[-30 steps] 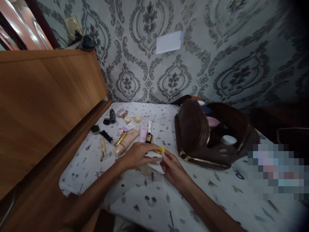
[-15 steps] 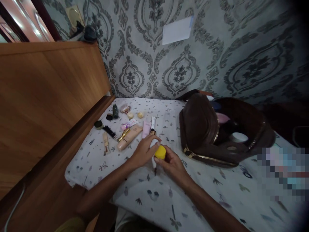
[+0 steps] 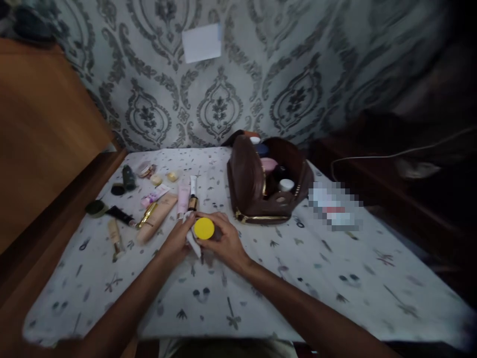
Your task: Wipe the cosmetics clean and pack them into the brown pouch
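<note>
My right hand [image 3: 228, 242] is closed around a small container with a yellow lid [image 3: 204, 228], the lid facing up toward me. My left hand [image 3: 178, 239] is closed on a white cloth or wipe [image 3: 193, 244], pressed against the container's side; whether it is fabric or paper I cannot tell. Just beyond my hands lie a pink tube [image 3: 183, 198] and a slim white tube with a dark and gold cap [image 3: 193, 193]. To the left of them are a large beige tube [image 3: 158, 217] and a gold stick [image 3: 148, 214].
An unzipped brown bag [image 3: 246, 184] with jars inside, among them a white-lidded one [image 3: 286, 185], stands right of centre. Brushes [image 3: 96, 208], a compact [image 3: 146, 169] and other cosmetics lie at the left. A wooden panel [image 3: 48, 114] borders the table's left side; a patterned wall rises behind.
My view has swung to the right, so everything sits further left. The yellow lid now faces me more squarely. Both hands keep their hold on the container and the white cloth.
</note>
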### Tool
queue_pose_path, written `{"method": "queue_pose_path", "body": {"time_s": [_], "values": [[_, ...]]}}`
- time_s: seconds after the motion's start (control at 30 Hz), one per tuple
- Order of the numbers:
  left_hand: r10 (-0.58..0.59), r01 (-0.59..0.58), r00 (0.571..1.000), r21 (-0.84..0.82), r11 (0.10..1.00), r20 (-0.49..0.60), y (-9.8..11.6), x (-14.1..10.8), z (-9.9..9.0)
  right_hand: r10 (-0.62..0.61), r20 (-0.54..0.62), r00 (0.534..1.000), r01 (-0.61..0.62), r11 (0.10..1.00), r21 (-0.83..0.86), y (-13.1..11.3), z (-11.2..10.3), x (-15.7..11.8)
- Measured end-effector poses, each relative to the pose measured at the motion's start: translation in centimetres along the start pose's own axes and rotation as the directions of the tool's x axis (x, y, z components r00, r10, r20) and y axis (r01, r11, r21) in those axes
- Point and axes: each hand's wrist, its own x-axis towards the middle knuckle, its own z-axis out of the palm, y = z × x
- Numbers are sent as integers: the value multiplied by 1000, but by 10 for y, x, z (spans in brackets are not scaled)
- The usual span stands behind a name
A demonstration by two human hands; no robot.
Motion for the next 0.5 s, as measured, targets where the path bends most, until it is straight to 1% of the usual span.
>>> {"method": "queue_pose_path", "body": {"time_s": [0.07,0.13,0.23,0.33,0.4,0.5], "values": [[-20,19,999,-11,1000,-39,1,-1,1,-14,-13,1000,13,999,-29,-2,1,-2],[-27,25,998,-35,999,-56,2,-1,3,-26,-18,1000,25,1000,-19,-3,1,-3],[-65,61,997,-114,992,-37,3,-2,6,-59,0,998,59,998,-3,-3,2,-4],[-148,143,989,-192,971,-11,3,-2,7,-76,-5,997,76,997,16,-1,0,-4],[-203,197,979,-219,955,-2,0,-1,5,-71,7,997,71,997,12,2,-1,-4],[-247,248,968,-241,939,33,-5,4,1,-98,47,994,99,995,-19,6,-2,-2]]}}
